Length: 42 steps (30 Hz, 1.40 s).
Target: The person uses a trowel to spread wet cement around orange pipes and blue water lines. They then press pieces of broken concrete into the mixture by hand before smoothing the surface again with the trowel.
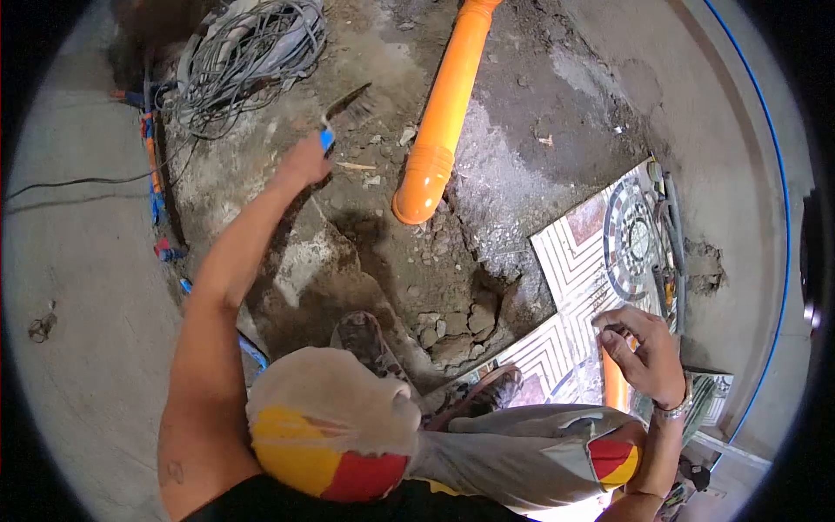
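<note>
My left hand [304,162] is closed round the blue handle of a trowel [348,101], whose bent metal neck and dark blade point away over the dirt floor. The blade looks slightly blurred. Just to the right of it lies a thick orange pipe [444,113] with a rounded, bent near end. Over by my right knee, my right hand [645,355] is raised with its fingers loosely curled and the thumb apart from them, nothing visible in its grasp. Beneath that hand are patterned floor tiles [574,261] and a second orange pipe piece [615,381].
Broken ground with loose rubble [461,326] lies before my feet. A coil of grey cable [252,65] sits at the upper left. Along the right wall runs a blue hose [783,174]. Orange and blue conduits [155,170] follow the left wall's base.
</note>
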Tool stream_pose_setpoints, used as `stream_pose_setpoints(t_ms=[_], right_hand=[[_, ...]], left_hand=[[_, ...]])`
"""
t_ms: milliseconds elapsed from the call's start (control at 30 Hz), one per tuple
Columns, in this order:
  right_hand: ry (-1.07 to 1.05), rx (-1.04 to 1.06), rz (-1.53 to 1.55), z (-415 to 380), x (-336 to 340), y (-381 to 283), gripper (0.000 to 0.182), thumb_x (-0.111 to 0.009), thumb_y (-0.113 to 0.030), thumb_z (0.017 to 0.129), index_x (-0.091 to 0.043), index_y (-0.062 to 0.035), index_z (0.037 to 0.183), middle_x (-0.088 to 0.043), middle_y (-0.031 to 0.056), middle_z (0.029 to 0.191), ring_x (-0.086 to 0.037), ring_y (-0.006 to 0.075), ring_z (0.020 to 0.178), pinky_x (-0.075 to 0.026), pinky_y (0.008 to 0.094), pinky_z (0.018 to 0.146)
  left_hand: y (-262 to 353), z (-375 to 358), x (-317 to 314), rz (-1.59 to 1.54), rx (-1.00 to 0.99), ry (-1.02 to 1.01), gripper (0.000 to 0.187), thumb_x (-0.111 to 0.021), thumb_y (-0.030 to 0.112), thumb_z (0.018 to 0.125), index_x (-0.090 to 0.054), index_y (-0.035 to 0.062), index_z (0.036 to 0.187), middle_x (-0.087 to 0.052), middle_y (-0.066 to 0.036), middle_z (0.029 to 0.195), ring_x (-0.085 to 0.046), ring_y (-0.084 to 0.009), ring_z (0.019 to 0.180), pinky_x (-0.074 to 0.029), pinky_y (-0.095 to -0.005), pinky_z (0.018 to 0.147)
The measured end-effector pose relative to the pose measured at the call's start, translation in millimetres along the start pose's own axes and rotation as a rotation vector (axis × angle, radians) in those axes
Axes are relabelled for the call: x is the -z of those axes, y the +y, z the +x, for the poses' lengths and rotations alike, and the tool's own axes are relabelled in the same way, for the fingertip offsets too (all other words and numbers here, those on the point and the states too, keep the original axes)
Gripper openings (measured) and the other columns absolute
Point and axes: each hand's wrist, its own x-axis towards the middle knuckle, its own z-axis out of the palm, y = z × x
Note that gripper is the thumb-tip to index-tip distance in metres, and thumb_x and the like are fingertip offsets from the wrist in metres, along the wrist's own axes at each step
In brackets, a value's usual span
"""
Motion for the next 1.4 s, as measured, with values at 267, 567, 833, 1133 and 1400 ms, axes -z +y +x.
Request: stream_pose_setpoints(t_ms=[267,567,833,1133,1400], right_hand=[[-0.050,0.087,0.065,1.3,3.1,2.7,0.017,-0.065,-0.008,0.091,-0.068,-0.0013,0.106,-0.066,0.0128,0.084,-0.064,0.0239,0.070,-0.050,0.0348,0.066],[-0.182,0.142,0.026,6.3,-8.6,-4.5,0.022,-0.063,-0.016,0.095,-0.065,-0.0003,0.110,-0.068,0.0192,0.095,-0.066,0.0362,0.085,-0.052,0.0399,0.076],[-0.214,0.136,0.038,0.4,-6.7,9.7,0.023,-0.062,-0.016,0.095,-0.064,0.0002,0.111,-0.068,0.0196,0.097,-0.066,0.0377,0.090,-0.052,0.0419,0.079],[-0.283,0.313,0.061,27.6,-22.6,-11.7,0.026,-0.060,-0.021,0.095,-0.063,-0.0013,0.113,-0.065,0.0197,0.098,-0.064,0.0403,0.092,-0.050,0.0460,0.081],[-0.264,0.186,0.080,14.1,-12.1,-8.8,0.025,-0.062,-0.018,0.095,-0.063,-0.0007,0.113,-0.067,0.0192,0.106,-0.065,0.0392,0.096,-0.051,0.0435,0.084]], left_hand=[[-5.6,-61.5,-4.6,-0.088,-0.235,-0.019,0.041,-0.064,0.014,0.077,-0.055,-0.0007,0.115,-0.067,-0.030,0.103,-0.063,-0.0487,0.100,-0.050,-0.0554,0.089],[60.8,6.8,2.9,0.134,-0.334,-0.157,0.040,-0.061,0.009,0.078,-0.053,0.0010,0.116,-0.066,-0.027,0.107,-0.062,-0.0473,0.104,-0.051,-0.0537,0.088],[-24.6,-117.2,4.7,0.023,-0.313,-0.178,0.049,-0.064,0.010,0.076,-0.050,0.0036,0.123,-0.064,-0.029,0.106,-0.058,-0.0505,0.106,-0.049,-0.0540,0.090],[61.1,-49.8,45.3,0.385,-0.303,-0.348,0.046,-0.070,0.015,0.077,-0.054,0.0057,0.120,-0.065,-0.024,0.113,-0.062,-0.0436,0.108,-0.052,-0.0509,0.090],[62.1,-69.0,95.4,0.502,-0.412,-0.308,0.044,-0.072,0.017,0.077,-0.057,0.0055,0.116,-0.068,-0.019,0.114,-0.065,-0.0380,0.107,-0.055,-0.0482,0.087]])
